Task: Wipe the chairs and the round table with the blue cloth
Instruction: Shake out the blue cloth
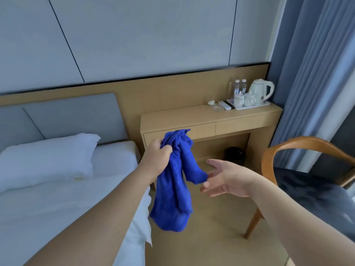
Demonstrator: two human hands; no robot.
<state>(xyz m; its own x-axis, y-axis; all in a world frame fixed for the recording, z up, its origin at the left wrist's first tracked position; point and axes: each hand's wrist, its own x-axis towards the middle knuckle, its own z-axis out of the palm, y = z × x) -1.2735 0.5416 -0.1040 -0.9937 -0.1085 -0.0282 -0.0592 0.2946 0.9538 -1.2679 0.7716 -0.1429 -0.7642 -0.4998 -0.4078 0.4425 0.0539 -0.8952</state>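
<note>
My left hand (157,156) grips the bunched top of the blue cloth (172,189), which hangs down in folds in mid-air. To its right my right hand (224,177) is held palm up with fingers spread, its fingertips touching a hanging corner of the cloth. A wooden chair (288,148) with a curved back and a dark seat stands at the right edge, partly behind my right forearm. No round table is in view.
A bed (57,198) with a white pillow (48,158) fills the left. A wooden desk (192,116) against the wall carries a kettle (261,91), cups and two bottles. A black bin (235,154) sits under it. Blue curtains (311,73) hang at right.
</note>
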